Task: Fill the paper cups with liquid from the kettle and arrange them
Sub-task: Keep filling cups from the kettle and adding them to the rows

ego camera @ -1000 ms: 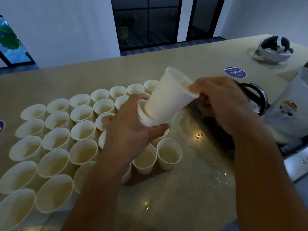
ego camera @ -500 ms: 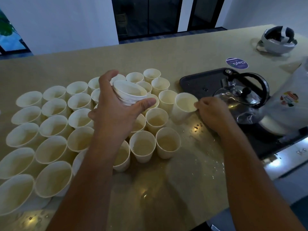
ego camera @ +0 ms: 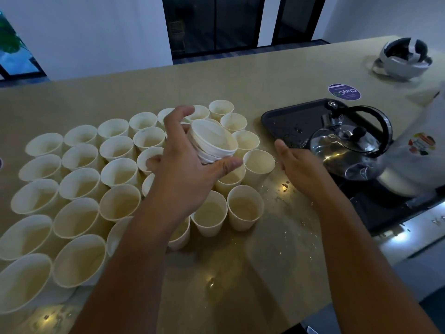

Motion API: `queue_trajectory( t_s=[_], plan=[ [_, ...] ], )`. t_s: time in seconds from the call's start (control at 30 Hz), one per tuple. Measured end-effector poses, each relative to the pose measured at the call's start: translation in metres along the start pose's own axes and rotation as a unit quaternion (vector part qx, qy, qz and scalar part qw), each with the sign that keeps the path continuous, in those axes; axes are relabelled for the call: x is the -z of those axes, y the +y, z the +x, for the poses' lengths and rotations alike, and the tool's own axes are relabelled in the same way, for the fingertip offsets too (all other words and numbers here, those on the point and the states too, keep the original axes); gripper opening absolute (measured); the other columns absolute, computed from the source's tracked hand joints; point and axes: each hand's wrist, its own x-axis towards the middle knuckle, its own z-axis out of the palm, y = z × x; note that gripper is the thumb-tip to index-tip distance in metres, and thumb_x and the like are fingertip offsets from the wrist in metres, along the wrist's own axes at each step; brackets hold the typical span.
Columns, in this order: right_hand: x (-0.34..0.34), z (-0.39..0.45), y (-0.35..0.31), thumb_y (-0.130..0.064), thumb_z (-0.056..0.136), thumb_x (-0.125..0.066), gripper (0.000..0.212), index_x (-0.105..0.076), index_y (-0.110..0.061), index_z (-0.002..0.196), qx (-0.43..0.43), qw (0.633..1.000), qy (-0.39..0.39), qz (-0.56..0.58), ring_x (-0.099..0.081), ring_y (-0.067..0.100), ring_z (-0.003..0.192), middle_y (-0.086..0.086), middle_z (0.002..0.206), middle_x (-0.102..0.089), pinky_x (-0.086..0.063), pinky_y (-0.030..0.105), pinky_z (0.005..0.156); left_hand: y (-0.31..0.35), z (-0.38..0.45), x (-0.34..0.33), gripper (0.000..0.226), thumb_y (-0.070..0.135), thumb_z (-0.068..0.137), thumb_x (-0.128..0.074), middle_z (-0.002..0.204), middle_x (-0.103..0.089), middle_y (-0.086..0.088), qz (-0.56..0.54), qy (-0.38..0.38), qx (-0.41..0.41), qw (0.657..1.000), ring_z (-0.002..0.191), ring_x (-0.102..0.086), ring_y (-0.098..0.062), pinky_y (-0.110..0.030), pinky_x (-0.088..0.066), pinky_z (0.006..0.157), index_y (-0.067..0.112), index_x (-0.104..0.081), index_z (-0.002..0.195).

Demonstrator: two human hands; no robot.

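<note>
Since the right hand (ego camera: 301, 165) let go of the newest cup (ego camera: 258, 162), it lies flat and released just beside it, one more cup placed unfilled. Left hand (ego camera: 185, 169) grasps the nested stack (ego camera: 212, 141) above the rows. Kettle (ego camera: 349, 150) waits toward the surface's right edge.
</note>
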Motion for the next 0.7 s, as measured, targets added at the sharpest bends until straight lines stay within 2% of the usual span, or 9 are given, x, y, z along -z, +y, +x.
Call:
queue_trajectory(
  t_s=[0.1,0.2,0.33,0.47,0.53,0.7],
  plan=[
    [0.018,-0.02,-0.029,-0.054,0.104,-0.034,0.055,-0.054,-0.016,0.07,0.075,0.994,-0.01,0.08,-0.043,0.009,0.054,-0.004,0.061,-0.048,-0.039,0.027,0.058,0.004,-0.002,-0.002,0.086,0.057,0.065,-0.084,0.126,-0.043,0.015,0.004,-0.027,-0.024,0.999,0.121,-0.047,-0.019,-0.053,-0.042,0.106,0.05,-0.023,0.124],
    [0.034,-0.042,-0.051,-0.051,0.103,-0.037,0.053,-0.056,-0.012,0.073,0.116,0.981,-0.055,0.145,-0.043,0.009,0.052,-0.005,0.059,-0.048,-0.037,0.02,0.05,0.007,-0.009,-0.007,0.08,0.069,0.06,-0.08,0.12,-0.049,0.021,0.028,-0.053,-0.044,0.997,0.117,-0.049,-0.02,-0.053,-0.045,0.101,0.052,-0.034,0.123],
    [0.037,-0.056,-0.051,-0.054,0.097,-0.041,0.049,-0.059,-0.016,0.073,0.161,0.979,-0.097,0.076,-0.045,0.005,0.053,-0.009,0.058,-0.051,-0.038,0.021,0.052,0.008,-0.022,-0.02,0.077,0.08,0.066,-0.064,0.119,-0.049,0.025,0.036,-0.085,-0.068,0.993,0.114,-0.05,-0.009,-0.052,-0.041,0.105,0.049,-0.035,0.13],
    [0.035,-0.059,-0.039,-0.034,0.102,-0.053,0.04,-0.062,-0.004,0.077,0.141,0.981,-0.125,0.05,-0.042,0.007,0.052,-0.01,0.056,-0.048,-0.036,0.027,0.054,0.006,-0.029,-0.031,0.077,0.08,0.07,-0.063,0.12,-0.049,0.023,0.045,-0.102,-0.058,0.992,0.111,-0.052,-0.008,-0.049,-0.045,0.103,0.047,-0.033,0.132],
    [0.036,-0.061,-0.037,-0.031,0.102,-0.054,0.038,-0.063,-0.001,0.08,0.133,0.983,-0.127,0.028,-0.042,0.009,0.054,-0.008,0.058,-0.047,-0.037,0.031,0.057,0.009,-0.031,-0.032,0.078,0.078,0.071,-0.064,0.118,-0.046,0.023,0.069,-0.114,-0.058,0.989,0.109,-0.049,-0.006,-0.048,-0.043,0.105,0.045,-0.033,0.134],
    [0.042,-0.068,-0.038,-0.028,0.103,-0.052,0.037,-0.063,-0.001,0.079,0.137,0.983,-0.124,0.006,-0.041,0.007,0.055,-0.005,0.06,-0.046,-0.035,0.022,0.053,0.015,-0.032,-0.027,0.075,0.08,0.07,-0.06,0.116,-0.047,0.023,0.101,-0.146,-0.066,0.982,0.107,-0.048,-0.004,-0.05,-0.033,0.11,0.042,-0.033,0.129]
  ],
)
